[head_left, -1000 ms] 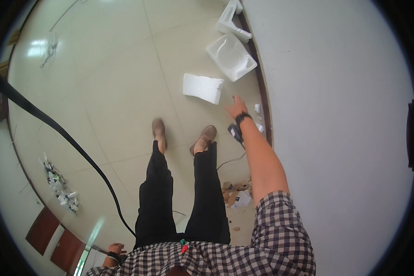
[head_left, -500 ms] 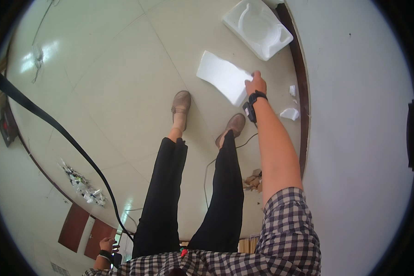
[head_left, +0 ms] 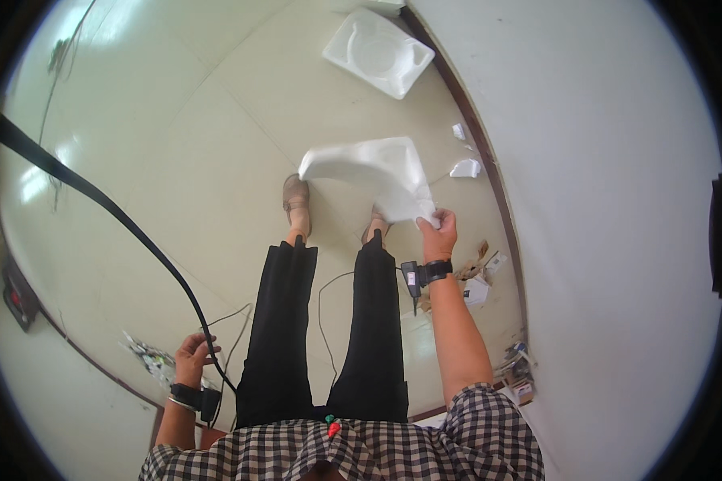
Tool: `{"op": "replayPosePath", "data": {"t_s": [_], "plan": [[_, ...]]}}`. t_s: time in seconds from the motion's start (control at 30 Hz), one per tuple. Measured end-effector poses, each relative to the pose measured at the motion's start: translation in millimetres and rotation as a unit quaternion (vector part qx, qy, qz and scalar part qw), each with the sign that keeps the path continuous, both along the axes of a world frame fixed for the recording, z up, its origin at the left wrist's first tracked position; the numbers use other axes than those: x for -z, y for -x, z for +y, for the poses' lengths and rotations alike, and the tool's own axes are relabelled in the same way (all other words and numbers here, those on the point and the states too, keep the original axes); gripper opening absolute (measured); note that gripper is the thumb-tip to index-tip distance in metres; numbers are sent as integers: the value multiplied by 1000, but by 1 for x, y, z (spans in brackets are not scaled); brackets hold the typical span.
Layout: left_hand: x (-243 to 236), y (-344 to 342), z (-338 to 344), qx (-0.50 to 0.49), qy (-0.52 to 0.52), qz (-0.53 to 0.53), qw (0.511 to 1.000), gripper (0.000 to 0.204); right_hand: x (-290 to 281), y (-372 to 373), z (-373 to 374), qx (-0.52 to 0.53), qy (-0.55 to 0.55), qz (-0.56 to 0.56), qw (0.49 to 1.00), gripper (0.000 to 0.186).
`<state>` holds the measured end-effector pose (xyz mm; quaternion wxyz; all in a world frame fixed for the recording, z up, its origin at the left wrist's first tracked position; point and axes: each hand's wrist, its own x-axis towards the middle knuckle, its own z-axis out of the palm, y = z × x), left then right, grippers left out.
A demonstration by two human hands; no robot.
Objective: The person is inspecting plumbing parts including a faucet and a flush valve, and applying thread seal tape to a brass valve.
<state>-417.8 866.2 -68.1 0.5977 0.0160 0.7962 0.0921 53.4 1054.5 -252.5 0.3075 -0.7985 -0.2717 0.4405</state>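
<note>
Far left: black cable point(head_left: 136, 228) slants down across the view. Mixed scraps point(head_left: 148, 358) lie on the floor point(head_left: 160, 200) behind it. Left hand point(head_left: 194, 354) reaches farther into view than 0.5 s ago; fingers loosely bent, grip slack, nothing seen in it. The cable crosses over the fingertips; contact cannot be told.

Centre: white foam-like piece point(head_left: 385, 172), apparently in the air above the shoes point(head_left: 296, 192). Main change: 1.0 s ago it lay flat, right hand apart from it; now it is held tilted by 1 corner, motion-blurred, masking part of the right shoe. Beyond it, white moulded piece point(head_left: 377, 52) lies near the wall point(head_left: 586, 184), untouched.

Right: right hand point(head_left: 439, 234), grip pinched on the near right corner of the foam-like piece. Meaning: pick-up looks done, 1 hand bearing the load. Farther right, small white fragments point(head_left: 464, 168) on the floor.
</note>
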Motion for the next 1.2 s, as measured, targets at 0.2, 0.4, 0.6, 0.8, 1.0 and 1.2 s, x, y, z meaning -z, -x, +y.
{"op": "replayPosePath", "data": {"t_s": [0.2,0.4,0.6,0.8,1.0,1.2], "plan": [[22,14,27,61,67,-7,996,21,-13,-35,-64,317,61,461,826,34],[83,-31,91,131,14,1,991,27,-9,-86,-129,466,-57,707,529,36],[149,-67,94,214,32,-46,975,29,19,-81,-244,586,-57,578,565,28],[151,-97,113,311,37,11,950,31,39,-72,-326,488,-40,520,700,35],[206,-112,96,422,23,51,905,30,29,-54,-462,614,-63,479,624,33],[183,-203,43,500,-38,29,865,30,-7,-49,-607,658,-96,447,599,31]]}}
